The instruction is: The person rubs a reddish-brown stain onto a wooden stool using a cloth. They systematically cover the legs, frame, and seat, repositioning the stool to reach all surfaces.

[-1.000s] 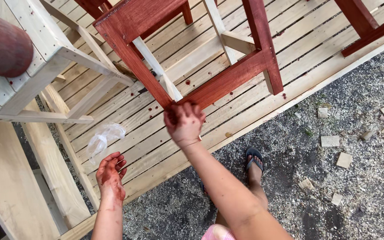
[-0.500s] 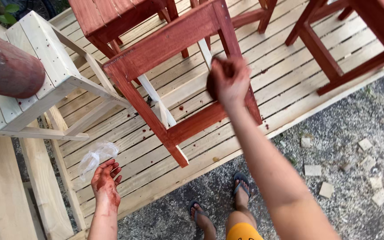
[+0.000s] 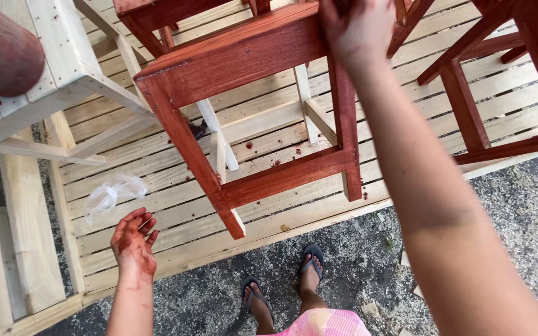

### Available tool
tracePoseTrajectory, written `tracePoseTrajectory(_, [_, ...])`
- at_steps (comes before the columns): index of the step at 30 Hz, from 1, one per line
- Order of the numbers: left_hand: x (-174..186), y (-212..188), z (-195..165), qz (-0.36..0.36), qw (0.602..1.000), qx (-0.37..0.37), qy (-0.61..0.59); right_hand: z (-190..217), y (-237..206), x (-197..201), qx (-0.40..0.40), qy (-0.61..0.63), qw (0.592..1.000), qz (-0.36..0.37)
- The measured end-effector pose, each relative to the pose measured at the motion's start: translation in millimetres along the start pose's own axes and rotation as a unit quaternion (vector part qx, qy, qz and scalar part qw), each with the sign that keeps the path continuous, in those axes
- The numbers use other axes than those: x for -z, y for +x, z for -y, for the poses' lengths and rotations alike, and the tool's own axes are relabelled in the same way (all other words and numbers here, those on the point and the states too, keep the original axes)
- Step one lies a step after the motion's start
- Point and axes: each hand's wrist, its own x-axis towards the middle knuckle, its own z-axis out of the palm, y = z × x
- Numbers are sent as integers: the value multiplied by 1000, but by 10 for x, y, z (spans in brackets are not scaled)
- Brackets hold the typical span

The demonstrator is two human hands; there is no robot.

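Observation:
A wooden stool (image 3: 250,118) stained dark red stands on a pale slatted wooden platform (image 3: 157,211); some of its inner legs are still bare wood. My right hand (image 3: 356,28) grips the top rail of the stool near its far corner. My left hand (image 3: 134,239), smeared with red stain, hangs open with fingers spread above the platform's front edge. It holds nothing. A crumpled clear plastic bag (image 3: 113,193) lies on the slats just above that hand.
An unstained pale wooden stool (image 3: 51,81) stands at the left with a dark red round object (image 3: 1,46) on it. More red-stained stools (image 3: 505,81) stand at the right and behind. Gravel ground (image 3: 518,205) with wood offcuts lies below; my sandalled feet (image 3: 281,286) are on it.
My right hand has slid from the stool's lower leg up to its top rail, and the stool now appears nearer and larger. My left hand stayed low near the plastic bag.

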Motion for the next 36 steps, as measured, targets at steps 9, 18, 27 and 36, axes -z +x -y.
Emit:
tracePoseTrajectory(9, [-207, 98, 198, 12, 999, 0, 32, 277, -2063, 897, -83, 2, 996, 21])
tracePoseTrajectory(18, [-94, -150, 378, 46, 997, -7, 58, 168, -3820, 1302, -257, -59, 955, 138])
tracePoseTrajectory(27, [300, -270, 200, 33, 997, -9, 68, 542, -3695, 1846, -434, -87, 879, 177])
tracePoseTrajectory(36, [688, -255, 228, 20, 998, 2, 59, 2809, -2801, 1029, -49, 137, 974, 175])
